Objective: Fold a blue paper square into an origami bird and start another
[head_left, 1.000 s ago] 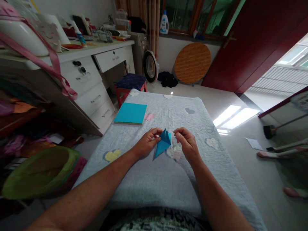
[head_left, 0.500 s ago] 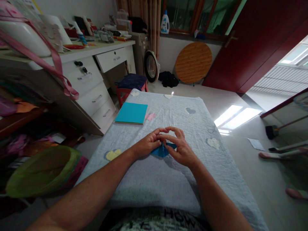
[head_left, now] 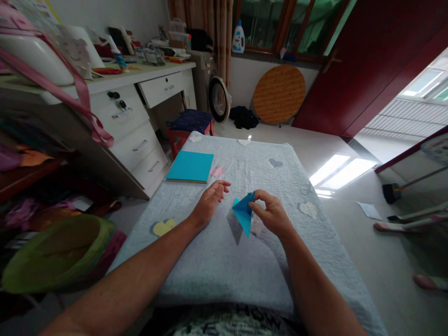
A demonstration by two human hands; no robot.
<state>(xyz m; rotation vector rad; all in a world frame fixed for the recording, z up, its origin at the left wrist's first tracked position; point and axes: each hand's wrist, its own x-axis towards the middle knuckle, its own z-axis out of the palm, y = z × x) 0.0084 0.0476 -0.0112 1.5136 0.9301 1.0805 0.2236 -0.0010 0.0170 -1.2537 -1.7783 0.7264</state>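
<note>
My right hand (head_left: 271,215) pinches a folded blue paper (head_left: 243,214) by its upper corner, and the pointed piece hangs just above the pale blue cloth on the table (head_left: 224,261). My left hand (head_left: 209,201) is a little to the left of the paper, fingers loosely stretched and holding nothing. A stack of blue square sheets (head_left: 190,166) lies on the cloth further back on the left.
A white desk with drawers (head_left: 140,112) stands at the left, a red stool (head_left: 189,123) beyond the table's far left corner. A green bag (head_left: 52,252) sits low at the left. At the right edge, another person's feet (head_left: 392,226) and a broom (head_left: 392,191) are on the floor.
Both hands were pressed together on the paper against the cloth. Now my left hand has let go and drawn left, while my right hand has lifted the folded paper.
</note>
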